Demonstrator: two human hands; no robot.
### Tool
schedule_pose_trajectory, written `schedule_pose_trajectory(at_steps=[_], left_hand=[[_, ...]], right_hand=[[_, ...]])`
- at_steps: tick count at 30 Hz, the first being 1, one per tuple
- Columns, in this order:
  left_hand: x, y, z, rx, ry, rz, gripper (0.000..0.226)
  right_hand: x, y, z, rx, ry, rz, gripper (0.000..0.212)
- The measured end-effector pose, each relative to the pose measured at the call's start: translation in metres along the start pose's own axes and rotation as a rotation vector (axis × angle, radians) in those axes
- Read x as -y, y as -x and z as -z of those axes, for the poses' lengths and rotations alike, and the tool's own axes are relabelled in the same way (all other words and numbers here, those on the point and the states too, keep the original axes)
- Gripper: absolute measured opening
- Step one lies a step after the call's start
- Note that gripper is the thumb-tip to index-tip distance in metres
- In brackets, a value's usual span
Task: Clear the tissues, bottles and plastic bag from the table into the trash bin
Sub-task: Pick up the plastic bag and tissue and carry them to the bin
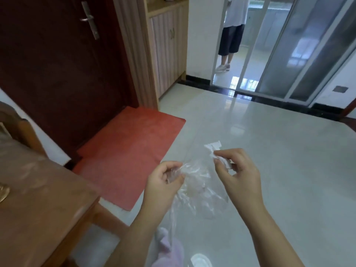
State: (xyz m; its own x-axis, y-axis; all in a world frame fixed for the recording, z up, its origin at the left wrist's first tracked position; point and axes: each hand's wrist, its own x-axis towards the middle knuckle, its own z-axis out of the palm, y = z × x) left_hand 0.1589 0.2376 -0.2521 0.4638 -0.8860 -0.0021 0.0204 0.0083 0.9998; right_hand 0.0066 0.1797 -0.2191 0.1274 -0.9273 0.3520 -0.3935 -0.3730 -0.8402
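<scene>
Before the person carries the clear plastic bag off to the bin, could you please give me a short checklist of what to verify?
1. Left hand gripping the clear plastic bag: ok, fingers pinch its crumpled edge.
2. Right hand gripping the white crumpled tissue: ok, pinched at the fingertips.
3. Bag clear of the brown wooden table: ok, it hangs over the pale glossy tile floor.
4. Tissue inside the bag: cannot tell; it sits at the bag's upper edge.
5. Trash bin located: not ok, none in view.
6. Path ahead: cannot tell; another person's legs stand in the doorway.
</scene>
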Motion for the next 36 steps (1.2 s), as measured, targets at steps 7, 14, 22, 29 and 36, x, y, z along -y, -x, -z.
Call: schedule_pose_trajectory(at_steps=[7,14,22,29,36], left_hand=[[0.004,-0.135,0.021,-0.112,0.088,0.012,0.024],[-0.012,-0.268,0.068,-0.267,-0.027,-0.042,0.024],[-0.003,-0.354,0.12,-0.506,-0.124,-0.009,0.02],[-0.005,-0.449,0.164,-0.669,-0.181,0.026,0.02],[-0.031,-0.531,0.209,-0.867,-0.171,0.01,0.017]], right_hand=[[-0.013,-0.123,-0.085,0.086,0.027,0.085,0.021],[0.001,-0.246,-0.178,0.151,0.022,0.175,0.023],[-0.006,-0.325,-0.28,0.325,-0.099,0.152,0.028],[-0.002,-0.421,-0.382,0.466,-0.146,0.222,0.024],[0.028,-0.506,-0.472,0.631,-0.258,0.34,0.024]])
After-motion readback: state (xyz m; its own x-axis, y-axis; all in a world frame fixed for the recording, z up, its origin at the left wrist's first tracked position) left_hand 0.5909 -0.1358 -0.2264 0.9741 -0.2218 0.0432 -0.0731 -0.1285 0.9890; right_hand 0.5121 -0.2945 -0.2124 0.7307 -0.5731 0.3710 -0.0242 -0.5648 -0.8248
